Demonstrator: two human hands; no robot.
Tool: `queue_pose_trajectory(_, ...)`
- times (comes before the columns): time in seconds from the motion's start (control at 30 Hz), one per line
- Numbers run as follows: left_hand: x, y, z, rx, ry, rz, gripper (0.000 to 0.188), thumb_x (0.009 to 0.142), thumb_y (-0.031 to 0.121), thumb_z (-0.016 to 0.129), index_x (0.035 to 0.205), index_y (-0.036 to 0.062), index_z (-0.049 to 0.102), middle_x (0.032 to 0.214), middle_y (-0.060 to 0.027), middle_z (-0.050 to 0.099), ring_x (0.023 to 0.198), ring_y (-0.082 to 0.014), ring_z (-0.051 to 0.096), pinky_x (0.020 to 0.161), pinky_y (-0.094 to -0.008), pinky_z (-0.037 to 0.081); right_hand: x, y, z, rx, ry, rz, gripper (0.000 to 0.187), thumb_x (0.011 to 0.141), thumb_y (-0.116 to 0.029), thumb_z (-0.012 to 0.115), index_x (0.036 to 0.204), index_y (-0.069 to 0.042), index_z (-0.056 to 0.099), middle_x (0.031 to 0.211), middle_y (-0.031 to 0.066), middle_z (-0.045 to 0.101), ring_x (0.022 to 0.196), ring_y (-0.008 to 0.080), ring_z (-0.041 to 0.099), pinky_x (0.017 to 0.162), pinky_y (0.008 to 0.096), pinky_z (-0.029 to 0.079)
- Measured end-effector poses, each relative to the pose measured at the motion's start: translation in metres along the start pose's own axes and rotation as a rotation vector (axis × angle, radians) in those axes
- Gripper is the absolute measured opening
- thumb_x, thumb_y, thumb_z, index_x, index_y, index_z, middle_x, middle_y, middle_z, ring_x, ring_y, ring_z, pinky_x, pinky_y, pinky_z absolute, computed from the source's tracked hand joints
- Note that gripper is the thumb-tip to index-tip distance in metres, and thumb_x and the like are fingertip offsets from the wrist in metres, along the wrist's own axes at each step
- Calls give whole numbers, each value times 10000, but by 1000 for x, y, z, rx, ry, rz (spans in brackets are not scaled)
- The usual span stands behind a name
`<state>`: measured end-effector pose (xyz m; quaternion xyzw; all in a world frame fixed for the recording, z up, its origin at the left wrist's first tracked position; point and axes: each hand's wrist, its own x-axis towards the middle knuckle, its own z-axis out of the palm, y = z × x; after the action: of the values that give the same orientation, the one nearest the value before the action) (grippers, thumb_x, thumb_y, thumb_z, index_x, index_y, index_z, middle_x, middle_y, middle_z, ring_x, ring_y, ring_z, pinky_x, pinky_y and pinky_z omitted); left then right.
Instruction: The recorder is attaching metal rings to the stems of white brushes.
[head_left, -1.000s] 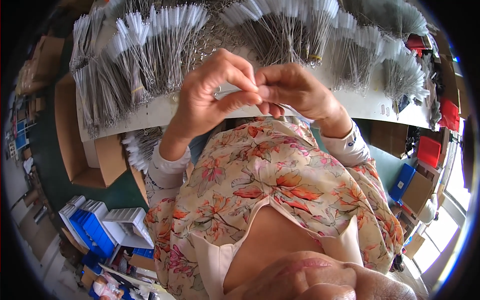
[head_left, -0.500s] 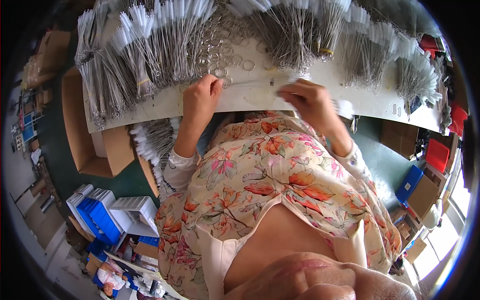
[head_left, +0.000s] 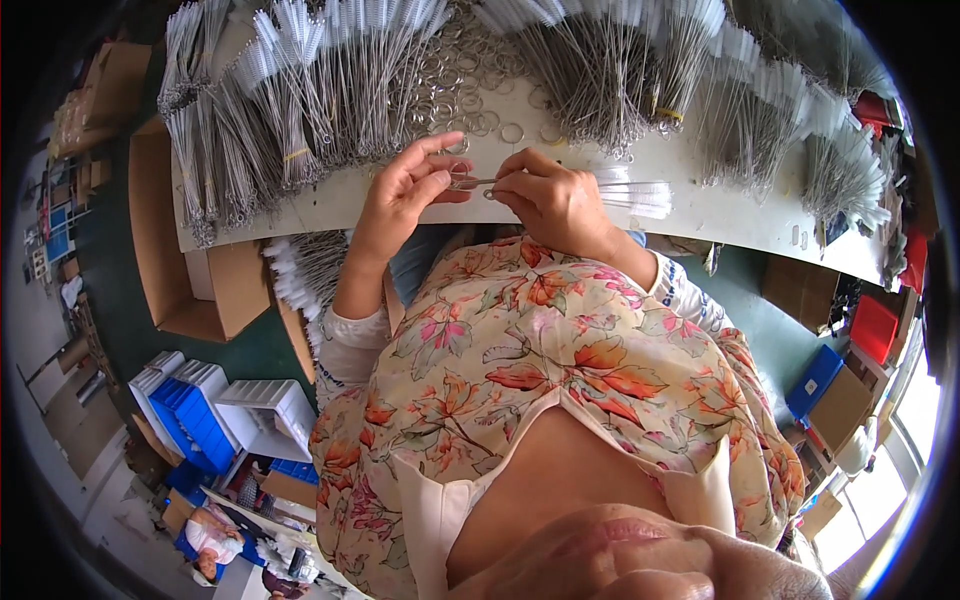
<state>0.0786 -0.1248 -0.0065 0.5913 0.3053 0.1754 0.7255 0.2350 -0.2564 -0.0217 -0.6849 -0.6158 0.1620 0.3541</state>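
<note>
Above the table's near edge, my right hand (head_left: 562, 205) is closed around a few thin wire brushes (head_left: 640, 197). Their white bristle ends stick out to the right, and their looped wire ends point left past my fingertips. Facing it, my left hand (head_left: 408, 195) pinches a metal ring (head_left: 460, 172) between thumb and a finger, its upper fingers stretched out. The ring is right at the wire loops; whether it passes through them is too small to tell. Many loose metal rings (head_left: 470, 75) lie on the white table (head_left: 345, 200) just beyond my hands.
Bundles of wire brushes (head_left: 290, 100) stand along the table's left, with more bundles (head_left: 610, 80) at the right. An open cardboard box (head_left: 180, 270) is on the left floor near white and blue crates (head_left: 200, 420). Another person (head_left: 212, 540) sits behind at lower left.
My right hand has come left and closed around the brushes, close to my left hand. My left hand has turned, its upper fingers now stretched out.
</note>
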Motion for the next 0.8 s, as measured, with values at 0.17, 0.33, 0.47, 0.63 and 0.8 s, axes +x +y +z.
queue_pose_trajectory(0.17, 2, 30, -14, 86, -298, 117, 213, 888, 53, 499, 1064, -26, 589, 997, -102, 628, 868, -135, 617, 772, -280, 529, 11, -9, -16, 267, 65, -47, 51, 748, -106, 660, 785, -70, 659, 861, 32, 596, 657, 236, 611, 586, 319, 499)
queue_pose_trajectory(0.33, 8, 55, -20, 139, -315, 177, 217, 853, 18, 509, 1045, -29, 598, 1033, -151, 616, 901, -200, 626, 759, -301, 533, 18, -19, -34, 414, 32, -41, 61, 744, -58, 664, 802, -39, 663, 853, 68, 598, 692, 220, 607, 612, 302, 492)
queue_pose_trajectory(0.47, 5, 64, -16, 186, -301, 297, 224, 832, -22, 519, 1038, -25, 604, 1022, -145, 619, 870, -199, 635, 749, -292, 535, 20, -24, -38, 461, 8, -8, 72, 750, -49, 663, 817, -21, 662, 852, 89, 596, 717, 209, 606, 631, 294, 489)
queue_pose_trajectory(0.63, -8, 79, 9, 320, -110, 462, 243, 793, -83, 529, 1026, -65, 594, 1020, -169, 613, 874, -217, 638, 768, -306, 537, 26, -26, -50, 745, -91, 104, 87, 806, -94, 644, 851, -21, 656, 818, 52, 585, 659, 119, 563, 537, 247, 452)
queue_pose_trajectory(0.8, -8, 94, 21, 518, 72, 820, 290, 718, -106, 623, 998, -30, 624, 954, -122, 643, 803, -177, 659, 703, -244, 552, 57, -56, -89, 1082, -149, 273, 169, 843, -179, 638, 894, -19, 659, 605, -17, 524, 499, 36, 454, 459, 178, 366)
